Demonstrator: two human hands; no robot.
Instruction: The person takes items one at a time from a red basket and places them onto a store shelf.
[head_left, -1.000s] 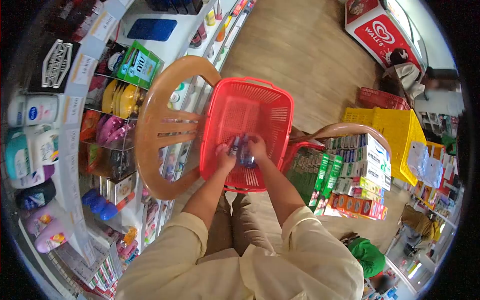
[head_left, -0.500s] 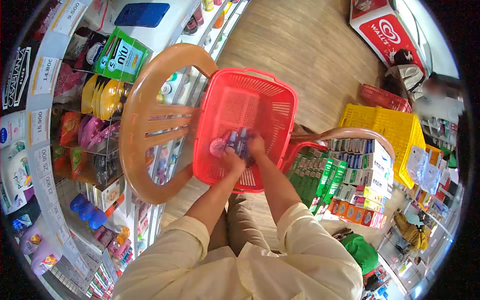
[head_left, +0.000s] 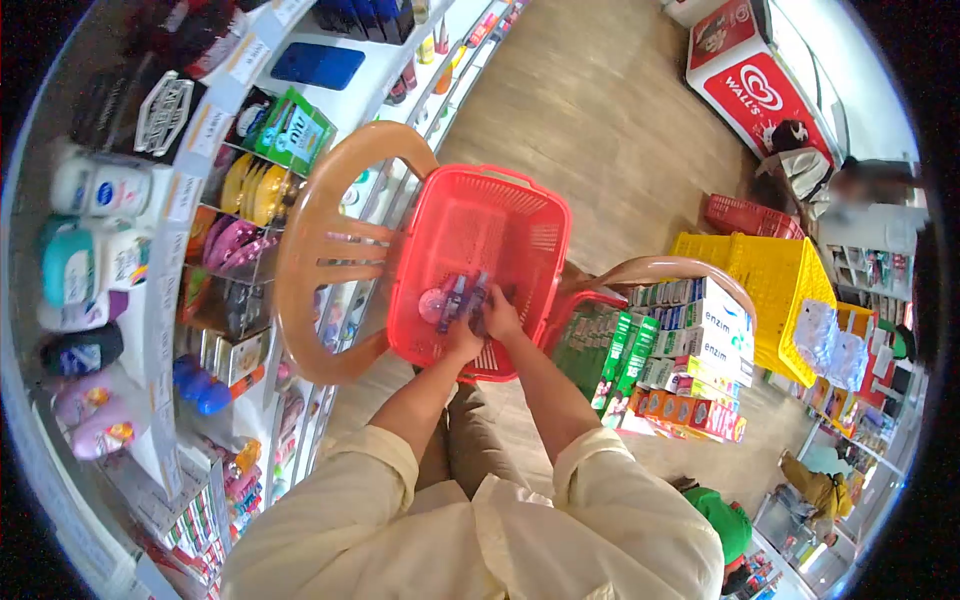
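Note:
A red plastic basket (head_left: 420, 230) sits in front of me on a brown plastic chair (head_left: 300, 270). Both my hands reach down inside it. Between them are several small dark purple-blue bottles (head_left: 466, 294), grouped close together; their labels are too small to read. My left hand (head_left: 462, 340) closes on the near end of the bottles. From the right side, my right hand (head_left: 501, 316) grips them with curled fingers, partly hiding them. Just left of the bottles lies a round pink item (head_left: 432, 305) on the basket floor.
Store shelves with toiletries (head_left: 120, 270) run along my left, with a blue phone-like slab (head_left: 318, 65) on top. To the right, a second chair (head_left: 690, 267) stands by stacked toothpaste boxes (head_left: 715, 330). Beyond are yellow crates (head_left: 780, 290), a red freezer (head_left: 755, 90) and people.
The view has shifted, so the shelves, chair and basket appear moved in the frame. Both hands stay in the basket around the bottles, with only slight finger movement.

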